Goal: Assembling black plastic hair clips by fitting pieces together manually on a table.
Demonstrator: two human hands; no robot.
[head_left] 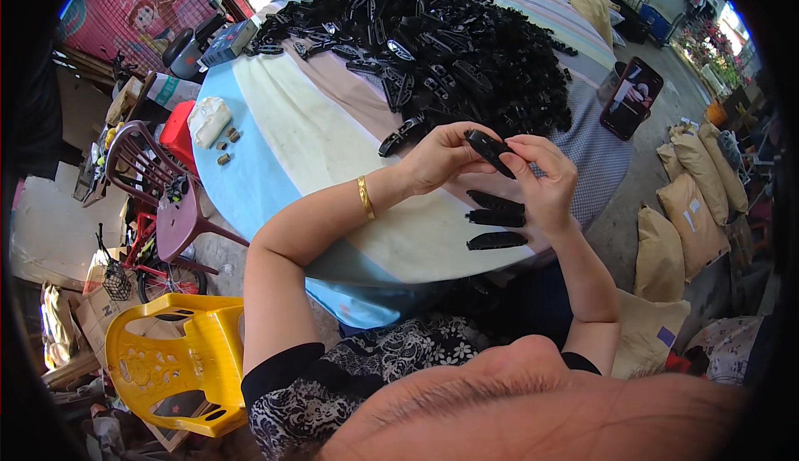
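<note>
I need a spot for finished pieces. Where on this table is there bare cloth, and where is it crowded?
Bare cloth lies between the black heap and the left forearm, out to the table's left rim near the small white bundle. The far half is crowded; three black pieces lie under the right hand.

Yellow plastic chair, maroon chair, phone, sacks
</note>
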